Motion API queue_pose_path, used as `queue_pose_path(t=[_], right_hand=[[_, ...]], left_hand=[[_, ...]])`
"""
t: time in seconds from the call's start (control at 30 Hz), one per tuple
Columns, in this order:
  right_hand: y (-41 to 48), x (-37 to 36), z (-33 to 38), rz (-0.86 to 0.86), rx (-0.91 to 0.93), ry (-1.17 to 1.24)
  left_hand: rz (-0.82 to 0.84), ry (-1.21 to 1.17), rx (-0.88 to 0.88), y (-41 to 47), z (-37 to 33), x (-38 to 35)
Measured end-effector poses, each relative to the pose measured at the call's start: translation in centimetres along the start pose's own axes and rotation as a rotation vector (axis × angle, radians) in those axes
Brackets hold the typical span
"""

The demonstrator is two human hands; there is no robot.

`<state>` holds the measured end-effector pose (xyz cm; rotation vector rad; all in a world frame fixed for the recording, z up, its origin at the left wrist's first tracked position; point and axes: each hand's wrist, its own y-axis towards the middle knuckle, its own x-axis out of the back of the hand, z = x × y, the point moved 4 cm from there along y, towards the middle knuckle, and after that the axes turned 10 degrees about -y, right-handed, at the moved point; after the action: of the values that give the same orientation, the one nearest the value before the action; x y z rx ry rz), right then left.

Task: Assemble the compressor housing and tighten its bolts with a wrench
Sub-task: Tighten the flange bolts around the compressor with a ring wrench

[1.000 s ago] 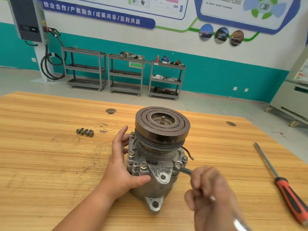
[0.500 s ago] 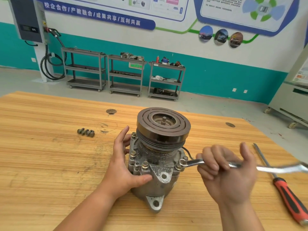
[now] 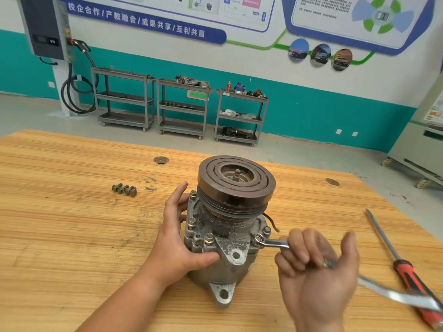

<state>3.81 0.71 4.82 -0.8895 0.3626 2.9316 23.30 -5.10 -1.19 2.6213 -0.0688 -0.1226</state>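
Observation:
The grey compressor housing [image 3: 223, 248] stands upright on the wooden table [image 3: 60, 236], its dark ribbed pulley [image 3: 236, 182] on top. Several bolts stick up from its flange. My left hand [image 3: 178, 245] grips the housing's left side, thumb pressed on the front. A silver wrench [image 3: 271, 243] sits with its ring end on a bolt at the flange's right side. My right hand [image 3: 316, 271] holds the wrench's shaft with curled fingers; the hand and the wrench's far end are motion-blurred.
Loose bolts [image 3: 124, 189] lie on the table to the left of the housing. A red-handled screwdriver [image 3: 405, 267] lies near the right edge. Grey shelf carts [image 3: 182, 109] stand against the far wall. A wheeled cabinet [image 3: 417, 149] is at right.
My right hand swung the wrench from near me out to the right, then partway back toward me. The left hand and the housing stayed put.

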Motion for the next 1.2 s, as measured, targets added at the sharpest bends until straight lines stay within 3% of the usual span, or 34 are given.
queue_pose_path(t=[0.07,0.17,0.23,0.37,0.43,0.53,0.6,0.77,0.87,1.03,1.2], right_hand=[[-2.1,-0.6,-0.4,-0.098,0.066,-0.157],[-4.1,-2.4,-3.4,0.036,0.138,-0.735],[-4.7,-2.7,-3.7,-0.036,0.15,-0.772],[-3.8,-2.6,-0.1,-0.041,0.247,-0.417],[-2.8,-1.7,1.3,0.054,0.293,-0.269],[0.4,0.1,1.4,0.196,0.109,-0.051],[2.9,0.8,1.1,0.248,-0.005,-0.029],[6.5,0.6,-0.2,0.621,-0.232,0.139],[7.1,-0.2,-0.3,0.754,-0.314,0.126],[6.6,0.0,-0.2,0.74,-0.4,0.112],[4.5,1.5,-0.2,0.43,-0.258,0.005]], left_hand=[[-0.002,-0.007,0.004,0.0,0.0,0.0],[-0.013,0.0,-0.009,0.0,-0.1,0.0],[-0.016,0.007,-0.011,0.0,-0.1,0.0],[-0.008,0.007,0.014,-0.1,0.0,0.1],[-0.005,0.006,0.021,-0.1,0.1,0.0],[-0.004,0.001,0.024,0.0,0.0,0.0],[-0.004,-0.002,0.023,0.1,0.0,0.0],[-0.006,0.005,0.023,0.1,-0.1,0.0],[-0.004,0.014,0.026,0.0,0.0,0.0],[-0.004,0.015,0.025,0.0,0.0,0.1],[-0.005,0.012,0.023,-0.1,-0.2,0.0]])
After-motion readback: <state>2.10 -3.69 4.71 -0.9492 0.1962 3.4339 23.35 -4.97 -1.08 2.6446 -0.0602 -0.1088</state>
